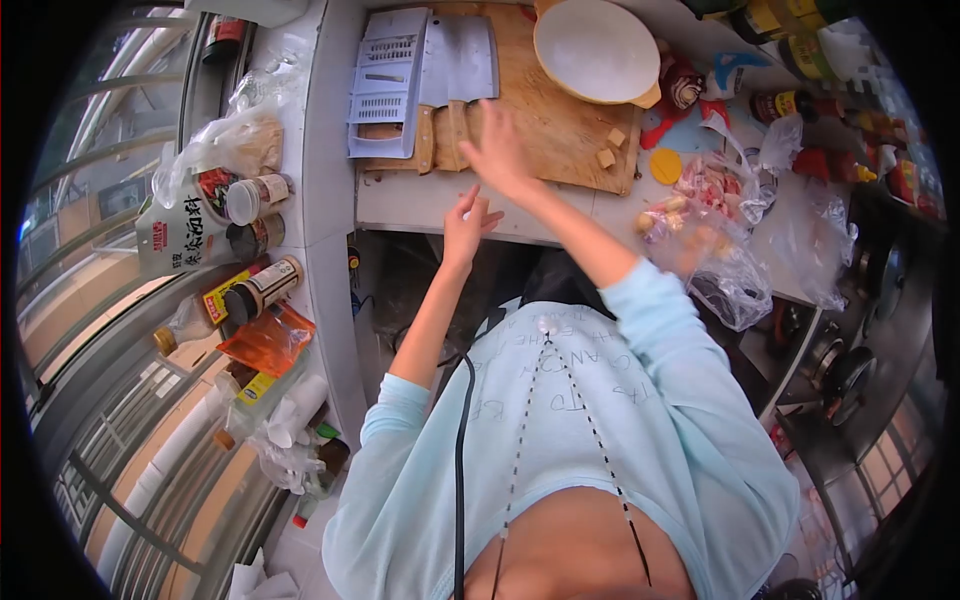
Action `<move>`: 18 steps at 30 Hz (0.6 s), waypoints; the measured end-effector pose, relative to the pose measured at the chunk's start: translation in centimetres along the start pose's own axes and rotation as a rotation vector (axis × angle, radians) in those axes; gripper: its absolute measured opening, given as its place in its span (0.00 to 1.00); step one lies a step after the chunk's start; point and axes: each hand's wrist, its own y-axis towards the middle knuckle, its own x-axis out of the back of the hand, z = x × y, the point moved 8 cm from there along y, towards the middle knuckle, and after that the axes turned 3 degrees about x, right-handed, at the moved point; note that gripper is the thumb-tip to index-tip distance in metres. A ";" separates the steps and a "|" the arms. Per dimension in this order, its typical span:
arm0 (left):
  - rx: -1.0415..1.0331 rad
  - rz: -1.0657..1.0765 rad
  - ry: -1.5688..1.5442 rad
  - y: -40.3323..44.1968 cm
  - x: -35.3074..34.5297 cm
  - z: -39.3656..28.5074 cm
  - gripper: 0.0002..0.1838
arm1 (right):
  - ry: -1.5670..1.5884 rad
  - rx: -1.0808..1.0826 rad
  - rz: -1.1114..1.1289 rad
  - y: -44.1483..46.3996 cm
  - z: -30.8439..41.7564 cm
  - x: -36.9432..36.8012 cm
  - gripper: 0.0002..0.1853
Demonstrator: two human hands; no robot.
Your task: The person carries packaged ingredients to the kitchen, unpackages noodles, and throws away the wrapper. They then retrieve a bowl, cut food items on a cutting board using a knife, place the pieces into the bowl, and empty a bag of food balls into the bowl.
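Note:
My right hand point(500, 155) is over the front of the wooden cutting board point(560, 140), its fingers apart and slightly blurred, with nothing seen in them. Just left of it are two wooden knife handles, one belonging to a cleaver point(462, 62) whose broad blade lies flat on the board. My left hand point(466, 226) hovers by the counter's front edge, fingers partly spread and holding nothing visible. A white grater point(384, 92) lies at the board's left side. Toward the board's right end sit a few small tan cubes point(606, 158), below a cream two-handled pan point(597, 50).
Right of the board, plastic bags point(735, 280) hold pinkish and pale food, beside a yellow disc point(665, 166) and several bottles. Jars point(257, 198), sauce bottles and packets crowd the window ledge at left. Pans point(850, 385) are at the far right.

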 end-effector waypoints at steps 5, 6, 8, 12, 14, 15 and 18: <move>-0.044 -0.017 -0.018 -2.6 1.2 -0.1 0.25 | -0.060 -0.099 -0.064 1.9 0.1 -5.4 0.32; -0.060 -0.025 0.007 -2.9 1.7 0.1 0.26 | -0.056 -0.107 -0.064 2.1 0.1 -5.7 0.33; -0.091 -0.042 0.051 -3.3 2.5 0.5 0.26 | -0.008 -0.130 -0.148 2.3 -0.3 -5.6 0.32; -0.108 -0.177 0.022 -4.1 4.4 0.9 0.23 | 0.076 -0.420 -0.091 2.8 -1.5 -3.4 0.30; -0.116 -0.164 0.025 -3.5 4.8 0.9 0.22 | 0.120 -0.429 -0.085 3.4 -2.6 -2.4 0.30; -0.125 -0.155 0.042 -3.2 4.7 0.7 0.22 | 0.144 -0.387 -0.100 3.6 -3.0 -1.3 0.31; -0.169 -0.065 0.094 -2.7 3.3 -0.5 0.22 | 0.420 -0.217 -0.104 1.9 -4.9 2.0 0.27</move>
